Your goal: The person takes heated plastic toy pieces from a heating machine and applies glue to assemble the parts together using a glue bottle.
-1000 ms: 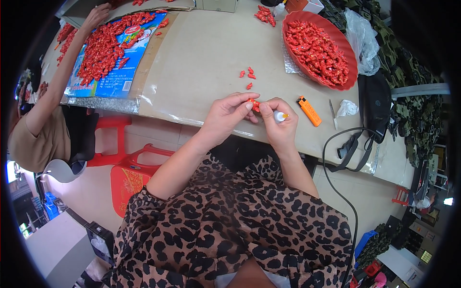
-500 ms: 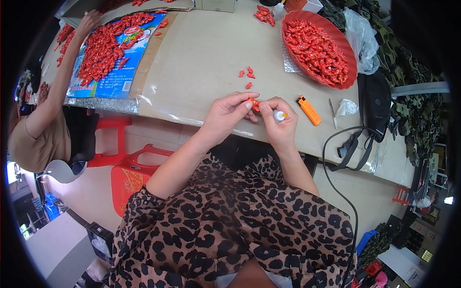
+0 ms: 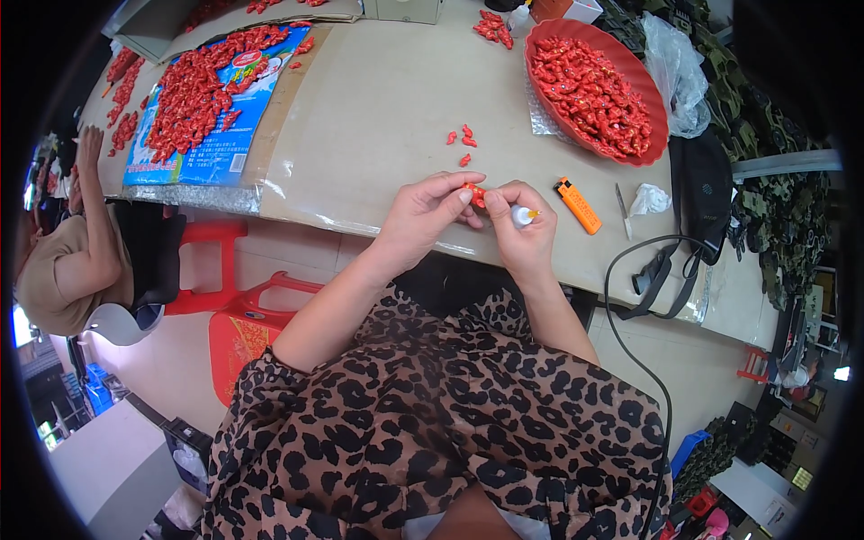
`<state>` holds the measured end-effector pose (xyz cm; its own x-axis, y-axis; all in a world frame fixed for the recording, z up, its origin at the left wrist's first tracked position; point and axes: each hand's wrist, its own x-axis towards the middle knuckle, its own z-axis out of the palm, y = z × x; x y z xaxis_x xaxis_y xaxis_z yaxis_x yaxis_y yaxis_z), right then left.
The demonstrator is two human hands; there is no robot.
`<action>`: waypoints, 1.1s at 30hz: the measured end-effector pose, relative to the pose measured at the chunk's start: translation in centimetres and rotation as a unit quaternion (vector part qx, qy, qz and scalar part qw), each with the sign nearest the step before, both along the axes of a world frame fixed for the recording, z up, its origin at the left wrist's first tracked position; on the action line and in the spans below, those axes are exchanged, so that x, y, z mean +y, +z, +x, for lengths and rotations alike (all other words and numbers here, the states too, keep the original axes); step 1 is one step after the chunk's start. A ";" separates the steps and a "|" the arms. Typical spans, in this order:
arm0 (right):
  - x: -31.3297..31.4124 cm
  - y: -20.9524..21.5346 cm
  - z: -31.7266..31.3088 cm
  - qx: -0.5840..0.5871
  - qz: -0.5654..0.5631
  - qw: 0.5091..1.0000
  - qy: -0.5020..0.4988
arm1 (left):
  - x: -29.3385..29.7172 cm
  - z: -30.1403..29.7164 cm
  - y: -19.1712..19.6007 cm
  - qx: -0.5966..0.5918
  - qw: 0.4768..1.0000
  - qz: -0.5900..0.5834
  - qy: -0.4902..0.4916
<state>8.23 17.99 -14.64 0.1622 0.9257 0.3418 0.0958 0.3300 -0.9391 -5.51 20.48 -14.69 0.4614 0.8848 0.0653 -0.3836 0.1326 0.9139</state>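
Both hands meet right at the near edge of the worktop (image 3: 387, 117), w/ the orange lighter (image 3: 577, 205) as the easy landmark. Left hand (image 3: 423, 214) is pinched on a small red piece (image 3: 476, 194), thumb + fingertips closed round it, just left of the lighter. Right hand (image 3: 522, 229) is wrapped around a little white squeeze bottle (image 3: 522, 214) w/ a yellowish nozzle, tip pointing toward the lighter, nearly touching it but apart afaict. The red piece sits between the two hands, up against the right thumb. A few loose red pieces (image 3: 463, 142) lie on the bare worktop beyond and left of the lighter. Beyond and right of the lighter there's a big red oval basin (image 3: 544, 97) heaped w/ the same red bits, clear plastic bag (image 3: 677, 67) beside it. Right of the lighter: a thin blade-like tool (image 3: 621, 200) and a crumpled white tissue (image 3: 650, 200). Way left of the lighter, a blue printed sheet (image 3: 261, 90) covered in more red pieces, and another person (image 3: 67, 261) sits at that end, one hand up on the worktop edge.
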 end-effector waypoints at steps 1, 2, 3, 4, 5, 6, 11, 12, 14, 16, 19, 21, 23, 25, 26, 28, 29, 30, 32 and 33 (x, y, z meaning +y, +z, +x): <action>0.0 0.0 0.0 -0.002 -0.003 1.000 0.003 | 0.0 0.0 0.0 0.001 1.000 0.002 0.000; 0.0 -0.1 0.0 -0.002 -0.003 1.000 0.003 | 0.0 0.0 0.0 0.001 1.000 0.002 0.000; 0.1 -0.1 0.0 -0.001 0.001 1.000 0.003 | 0.0 0.0 0.1 0.002 1.000 0.000 0.001; 0.1 -0.2 0.0 0.001 0.005 1.000 0.002 | 0.0 0.1 0.1 0.002 1.000 -0.001 0.002; 0.1 -0.1 0.0 0.001 0.005 1.000 0.003 | 0.0 0.0 0.1 0.003 1.000 -0.002 0.002; 0.1 0.1 0.0 0.001 0.005 1.000 0.002 | 0.1 0.0 0.1 0.002 1.000 0.002 0.000; 0.3 0.2 0.1 0.003 0.011 1.000 0.000 | 0.2 0.1 0.4 0.000 1.000 0.010 -0.003; 0.3 0.3 0.2 0.002 0.008 1.000 0.000 | 0.3 0.2 0.5 0.003 1.000 0.014 -0.003; 0.3 0.4 0.2 0.002 0.006 1.000 -0.001 | 0.3 0.2 0.6 0.006 1.000 0.017 -0.003; 0.4 0.5 0.2 -0.002 0.018 1.000 0.002 | 0.4 0.3 0.6 -0.002 1.000 0.017 -0.001; 0.3 0.7 0.5 -0.001 0.002 1.000 0.020 | 0.6 0.3 0.7 -0.004 1.000 0.025 -0.008; 0.4 0.8 0.4 0.003 0.010 1.000 0.014 | 0.6 0.4 0.9 -0.004 1.000 0.020 -0.005; 0.5 1.0 0.3 0.006 0.018 1.000 0.008 | 0.6 0.4 1.0 -0.005 1.000 0.016 -0.002; 0.5 1.4 0.3 0.003 0.021 1.000 0.011 | 0.7 0.5 1.1 0.003 1.000 0.022 0.001; 0.5 1.5 0.3 0.003 0.021 1.000 0.010 | 0.7 0.5 1.1 0.003 1.000 0.021 0.000; 0.6 1.8 0.3 0.000 0.026 1.000 0.010 | 0.8 0.7 1.3 0.014 1.000 0.013 0.006; 0.6 1.8 0.3 0.000 0.025 1.000 0.011 | 0.8 0.7 1.4 0.014 1.000 0.013 0.006; 0.6 1.8 0.3 -0.006 0.031 0.999 0.012 | 0.8 0.8 1.4 0.018 1.000 0.016 0.010; 0.7 1.9 0.3 -0.012 0.037 0.999 0.013 | 0.8 0.8 1.5 0.022 0.999 0.018 0.014; 0.7 1.9 0.2 -0.008 0.034 0.999 0.015 | 0.8 0.9 1.5 0.017 1.000 0.015 0.017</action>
<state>8.47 18.73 -12.71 0.1294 0.9044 0.4065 0.0990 0.3961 -0.9128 -4.64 21.27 -13.20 0.4339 0.8977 0.0767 -0.3557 0.0925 0.9300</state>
